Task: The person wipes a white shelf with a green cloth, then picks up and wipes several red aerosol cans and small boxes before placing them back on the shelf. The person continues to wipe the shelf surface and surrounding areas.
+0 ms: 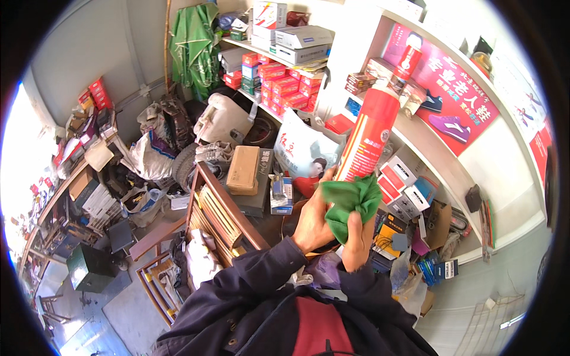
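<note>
A red spray can (369,132) with a white cap is held up in front of me, tilted toward the upper right. My left hand (316,218) is closed at its lower end, with the fingertips partly hidden. Bunched against the bottom of the can is a green cloth (350,204), and my right hand (357,242) grips it with the thumb pressed on top. Behind the can stands a white plastic bag (306,142) with printing on it. A second red spray can (408,57) stands on the shelf beyond.
Shelves at the back hold red boxes (285,89) and grey boxes (304,43). A brown box (243,170) lies beside a wooden folding frame (228,204). White shelving (439,172) curves along the right, with cartons piled under it. Cluttered goods and a dark green box (92,267) occupy the left.
</note>
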Available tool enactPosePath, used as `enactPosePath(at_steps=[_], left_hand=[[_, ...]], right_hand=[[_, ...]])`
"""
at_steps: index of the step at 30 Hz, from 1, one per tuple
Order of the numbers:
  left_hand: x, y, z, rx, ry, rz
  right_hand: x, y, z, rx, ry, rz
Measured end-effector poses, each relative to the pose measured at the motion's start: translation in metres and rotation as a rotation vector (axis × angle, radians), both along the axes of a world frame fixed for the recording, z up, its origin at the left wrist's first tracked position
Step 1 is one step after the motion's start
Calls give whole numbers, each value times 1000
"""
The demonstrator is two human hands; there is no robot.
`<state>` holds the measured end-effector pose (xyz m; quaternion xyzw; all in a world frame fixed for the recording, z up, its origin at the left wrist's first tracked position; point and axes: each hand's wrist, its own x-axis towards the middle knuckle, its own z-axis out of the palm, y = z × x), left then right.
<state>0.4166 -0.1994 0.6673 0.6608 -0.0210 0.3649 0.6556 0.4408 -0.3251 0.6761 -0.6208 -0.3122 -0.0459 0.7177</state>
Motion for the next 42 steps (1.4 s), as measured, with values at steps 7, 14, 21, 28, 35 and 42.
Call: enactPosePath(at_steps=[7,14,21,28,35,42], left_hand=[[-35,-33,12,152,33,-233],[-26,-37,13,-232,-109,-361],[-5,4,6,-254,-144,-221],[-24,-18,4,-150,-22,-306],[-42,-59,6,-28,-11,-252],[-10,-19,9,-320,-39,-187]], right_hand=[[63,-10,86,216,136,23],[41,-12,57,55,129,5],[-19,-22,-5,-231,-94,77],[13,-8,27,-67,-63,-65],[64,-19,70,68,254,50],[-13,-30,-12,-56,290,74]])
